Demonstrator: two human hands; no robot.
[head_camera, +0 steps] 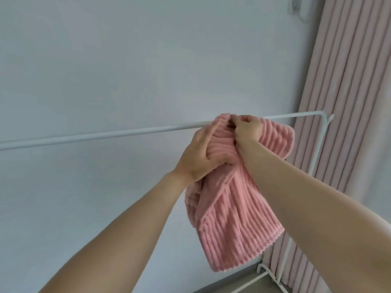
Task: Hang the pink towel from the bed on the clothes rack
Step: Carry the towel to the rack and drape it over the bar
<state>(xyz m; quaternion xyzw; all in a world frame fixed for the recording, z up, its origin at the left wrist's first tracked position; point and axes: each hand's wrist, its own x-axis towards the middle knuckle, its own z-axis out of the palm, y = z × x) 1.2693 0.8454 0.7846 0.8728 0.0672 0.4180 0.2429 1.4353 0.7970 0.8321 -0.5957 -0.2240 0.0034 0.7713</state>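
Left hand (197, 154) grips the bunched middle of the pink ribbed plush towel (230, 210), fingers curled into the fabric, thumb side toward the camera. Right hand (248, 130) clenches the towel's upper fold higher up, knuckles right at the white metal top rail of the clothes rack (105, 135). Both hands hold cloth, neither is free. Towel is off the bed and up at rail height: top bunch sits against or over the rail between the two hands, but whether any of it has actually passed over to the far side cannot be told, the hands cover that spot. One lobe bulges to the right of the right hand, and the long tail hangs down on the near side, below both wrists. Rail runs left to right, rising slightly toward the right-hand corner post; towel's long axis hangs roughly crosswise to it. Right hand is the nearer to the rail, left sits lower and on the near side. Judgement: draping step underway, next needs the upper fold fed over the rail. Pale pink pleated curtain (347, 102) hangs behind the rack at right; plain white wall (127, 60) behind.
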